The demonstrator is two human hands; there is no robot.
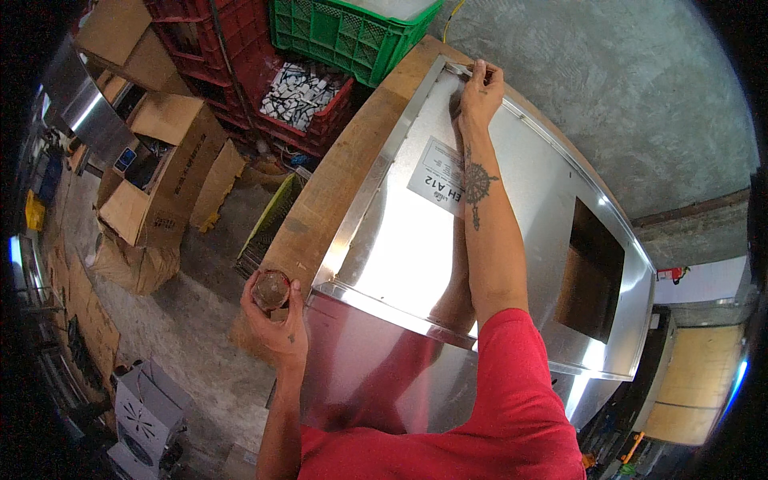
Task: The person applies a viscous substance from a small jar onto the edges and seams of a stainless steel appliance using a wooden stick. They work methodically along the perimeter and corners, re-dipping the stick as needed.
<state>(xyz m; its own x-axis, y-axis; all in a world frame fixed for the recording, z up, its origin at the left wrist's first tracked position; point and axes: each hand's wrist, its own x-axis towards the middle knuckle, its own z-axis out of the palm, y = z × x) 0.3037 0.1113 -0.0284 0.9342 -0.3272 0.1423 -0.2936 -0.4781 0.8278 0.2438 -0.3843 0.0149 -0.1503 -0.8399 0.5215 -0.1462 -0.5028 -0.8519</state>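
Note:
A large stainless steel sheet-metal housing (384, 240) lies on a wooden table in front of me. It has raised edges, a printed label and a rectangular cut-out (592, 272) toward its right side. My right arm reaches across it, and my right hand (482, 96) is closed at the far corner, with fingertips pinched at the rim. Whatever is between those fingers is too small to make out. Beside the table's left edge, my left hand (280, 330) is wrapped round a small, round, reddish-brown container (271, 290), apart from the metal.
A green crate (352, 36) and red crates stand beyond the table's far left edge, one holding many small white pieces (300, 92). Open cardboard boxes (172, 160) sit on the floor at left. A grey metal unit (148, 412) is lower left. A concrete wall rises at far right.

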